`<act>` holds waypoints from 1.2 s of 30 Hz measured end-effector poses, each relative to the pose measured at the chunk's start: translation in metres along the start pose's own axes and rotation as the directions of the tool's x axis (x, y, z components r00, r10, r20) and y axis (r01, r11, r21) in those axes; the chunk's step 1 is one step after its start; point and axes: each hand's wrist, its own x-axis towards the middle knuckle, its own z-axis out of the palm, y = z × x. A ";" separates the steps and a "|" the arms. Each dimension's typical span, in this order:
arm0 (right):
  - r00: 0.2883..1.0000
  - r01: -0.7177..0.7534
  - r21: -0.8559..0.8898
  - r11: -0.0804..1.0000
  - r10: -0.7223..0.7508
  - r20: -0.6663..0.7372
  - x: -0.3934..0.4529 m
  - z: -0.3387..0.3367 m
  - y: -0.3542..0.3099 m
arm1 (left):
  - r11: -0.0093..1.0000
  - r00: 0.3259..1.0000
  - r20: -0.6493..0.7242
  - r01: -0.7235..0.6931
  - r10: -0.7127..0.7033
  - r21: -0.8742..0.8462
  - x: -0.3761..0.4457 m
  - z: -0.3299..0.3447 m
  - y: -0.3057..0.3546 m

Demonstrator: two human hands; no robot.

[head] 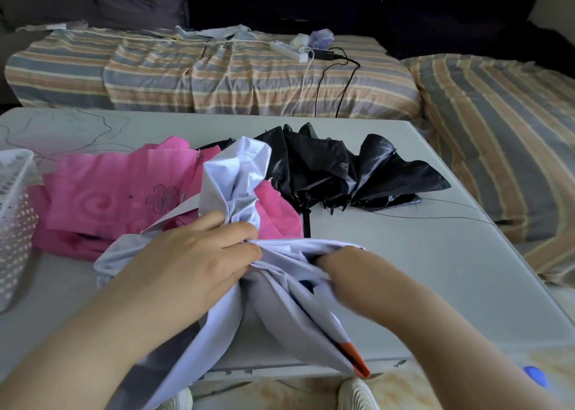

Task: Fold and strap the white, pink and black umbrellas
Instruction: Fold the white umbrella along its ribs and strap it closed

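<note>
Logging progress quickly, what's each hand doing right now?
Left hand: gripping the crumpled white fabric umbrella.
Right hand: fingers tucked into the same umbrella's folds, blurred; grip cannot be told.

The white umbrella (236, 173) is thin, smooth, creased cloth with a faint sheen, the pink umbrella (118, 192) matt cloth with a printed flower and swirl, the black umbrella (342, 167) glossy crinkled fabric, the table (435, 254) smooth matt plastic, the left basket (12, 217) perforated white plastic, the far bedding (217, 70) rumpled striped woven cloth.
</note>
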 end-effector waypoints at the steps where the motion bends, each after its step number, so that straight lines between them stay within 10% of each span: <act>1: 0.998 -0.053 0.010 0.999 0.053 0.022 0.000 0.003 0.007 | 1.000 1.000 0.007 -0.006 0.006 -0.004 0.000 0.000 0.000; 17: 0.996 -0.074 0.158 0.985 0.066 0.053 -0.012 -0.007 0.008 | 1.000 0.999 -0.047 -0.017 0.017 -0.004 0.001 0.002 0.002; 26: 0.874 0.065 -0.048 0.997 -0.080 -0.480 -0.027 -0.021 0.068 | 0.997 0.991 -0.128 0.042 -0.049 -0.058 -0.002 -0.001 -0.008; 36: 0.949 -0.055 0.543 0.838 0.213 -0.233 -0.033 -0.030 0.055 | 0.998 0.983 -0.174 0.050 -0.056 -0.035 0.000 0.000 -0.008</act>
